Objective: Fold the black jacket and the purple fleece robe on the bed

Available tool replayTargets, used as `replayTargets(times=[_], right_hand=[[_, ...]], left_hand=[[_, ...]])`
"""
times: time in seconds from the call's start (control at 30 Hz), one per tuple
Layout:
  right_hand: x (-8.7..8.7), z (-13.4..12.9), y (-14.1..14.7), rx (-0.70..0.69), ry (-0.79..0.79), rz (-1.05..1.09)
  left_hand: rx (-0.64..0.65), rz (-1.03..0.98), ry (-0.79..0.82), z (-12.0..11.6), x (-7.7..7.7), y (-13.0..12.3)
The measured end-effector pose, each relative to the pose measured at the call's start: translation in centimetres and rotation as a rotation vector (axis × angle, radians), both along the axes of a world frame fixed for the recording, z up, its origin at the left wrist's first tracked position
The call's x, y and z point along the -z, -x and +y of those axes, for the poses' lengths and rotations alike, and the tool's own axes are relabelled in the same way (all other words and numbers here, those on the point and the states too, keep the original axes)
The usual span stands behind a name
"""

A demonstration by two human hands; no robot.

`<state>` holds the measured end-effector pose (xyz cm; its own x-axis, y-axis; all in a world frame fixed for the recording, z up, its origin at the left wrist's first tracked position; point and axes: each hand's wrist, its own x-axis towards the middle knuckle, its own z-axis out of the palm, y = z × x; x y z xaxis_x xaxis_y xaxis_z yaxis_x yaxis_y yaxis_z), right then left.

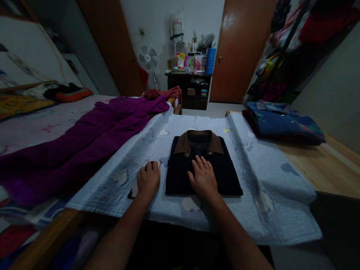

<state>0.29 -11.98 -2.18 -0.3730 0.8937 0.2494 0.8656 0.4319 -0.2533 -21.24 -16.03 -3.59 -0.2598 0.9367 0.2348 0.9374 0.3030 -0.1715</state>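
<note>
A black shirt (180, 172) with a brown collar lies folded into a neat rectangle on the light blue quilted cloth (197, 122). My right hand (204, 176) rests flat on its front, below the collar, with the fingers a little apart. To the left of the shirt, my left hand (149, 178) is on a flat pink and black object (135, 189). That hand covers most of the object, and its fingers are bent over the top part.
A purple cloth (92, 131) is spread over the bed at the left. Folded blue denim clothing (281, 122) sits on the wooden surface (317, 165) at the right. Farther back stand a fan (148, 58) and a dark cabinet (187, 90).
</note>
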Motion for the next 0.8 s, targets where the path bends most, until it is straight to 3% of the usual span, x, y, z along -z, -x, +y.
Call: replayTargets(times=[0.17,0.3,0.43,0.6,0.8], right_hand=[[0.0,0.0,0.0,-0.004,-0.011,0.001],[0.3,0.0,-0.1,-0.021,-0.023,0.004],[0.7,-0.1,-0.4,-0.017,-0.028,0.019],[0.8,-0.1,-0.7,-0.011,-0.032,-0.002],[1.2,-0.7,-1.5,0.027,-0.049,-0.048]], left_hand=[[0.064,-0.083,-0.138,0.4,-0.1,-0.8],[0.367,-0.304,-0.201,1.1,-0.2,-4.3],[0.597,-0.400,-0.116,1.2,0.5,-7.8],[0.561,-0.359,-0.079,0.9,1.4,-8.7],[0.525,-0.342,-0.060,0.7,1.2,-8.7]])
